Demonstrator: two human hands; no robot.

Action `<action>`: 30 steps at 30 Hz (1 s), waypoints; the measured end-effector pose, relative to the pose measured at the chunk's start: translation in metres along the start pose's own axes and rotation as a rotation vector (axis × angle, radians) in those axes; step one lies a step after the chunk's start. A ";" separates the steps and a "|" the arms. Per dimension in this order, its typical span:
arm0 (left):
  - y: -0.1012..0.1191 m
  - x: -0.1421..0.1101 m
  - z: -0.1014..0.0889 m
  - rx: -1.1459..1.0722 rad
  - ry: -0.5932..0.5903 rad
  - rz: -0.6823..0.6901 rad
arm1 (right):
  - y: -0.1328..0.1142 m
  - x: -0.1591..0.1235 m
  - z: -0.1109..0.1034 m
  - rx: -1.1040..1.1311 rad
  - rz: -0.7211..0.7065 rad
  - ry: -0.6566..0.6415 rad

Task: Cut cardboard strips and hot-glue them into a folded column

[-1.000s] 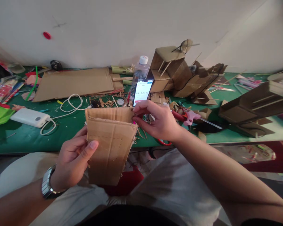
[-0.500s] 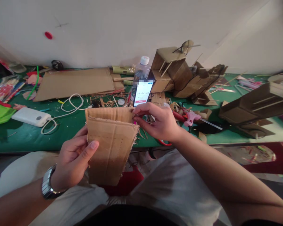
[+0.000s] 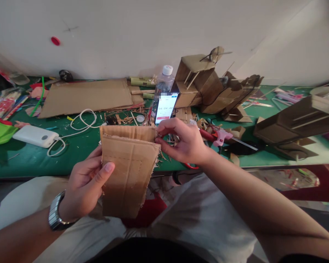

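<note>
A folded piece of brown cardboard (image 3: 128,175) is held up over my lap, its two layers apart along the top and its right edge ragged. My left hand (image 3: 87,182) grips its left side, thumb on the front face and fingers behind. At the top right corner, my right hand (image 3: 181,140) has thumb and forefinger closed in a pinch on the cardboard's torn edge. Any small scrap between those fingertips is too small to make out. Just behind the cardboard, a phone (image 3: 166,107) showing a timer leans against a clear bottle (image 3: 165,82).
Cardboard structures with sticks (image 3: 197,80) stand at the back right, another (image 3: 296,120) at far right. A pink glue gun (image 3: 222,137) lies right of my right hand. A white power bank (image 3: 35,136) with a cable and a flat cardboard sheet (image 3: 87,95) lie left. Scraps litter the green table.
The phone's timer has moved on by one second. The cardboard has tilted very slightly; both hands keep nearly the same place and grip.
</note>
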State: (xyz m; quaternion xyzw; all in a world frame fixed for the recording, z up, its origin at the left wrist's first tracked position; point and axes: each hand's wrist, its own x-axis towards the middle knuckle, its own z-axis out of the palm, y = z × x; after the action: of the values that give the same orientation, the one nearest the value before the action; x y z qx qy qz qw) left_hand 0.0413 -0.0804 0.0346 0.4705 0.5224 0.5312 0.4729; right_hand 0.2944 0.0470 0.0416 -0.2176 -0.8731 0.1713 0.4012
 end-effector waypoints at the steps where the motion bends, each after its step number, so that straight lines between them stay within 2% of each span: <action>1: -0.001 0.000 -0.001 0.005 -0.001 -0.002 | 0.000 0.000 0.000 -0.001 -0.008 -0.002; 8: -0.016 -0.001 -0.012 0.066 -0.093 0.123 | 0.000 0.003 0.000 -0.024 -0.089 0.010; 17: -0.012 0.002 -0.009 0.070 -0.076 0.112 | 0.002 0.003 0.000 -0.045 -0.136 -0.005; 20: -0.014 0.002 -0.009 0.045 -0.049 0.091 | 0.000 0.001 0.001 -0.015 -0.091 0.012; 26: -0.023 -0.001 -0.010 -0.049 -0.020 0.046 | -0.001 -0.001 0.008 0.184 0.098 0.108; 30: -0.021 0.000 -0.011 0.054 -0.025 0.130 | -0.004 0.000 0.010 0.273 0.152 0.144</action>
State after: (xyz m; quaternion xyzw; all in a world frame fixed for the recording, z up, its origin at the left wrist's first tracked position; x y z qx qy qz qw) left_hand 0.0311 -0.0816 0.0138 0.5226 0.4990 0.5407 0.4308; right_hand 0.2859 0.0428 0.0374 -0.2382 -0.7918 0.3020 0.4745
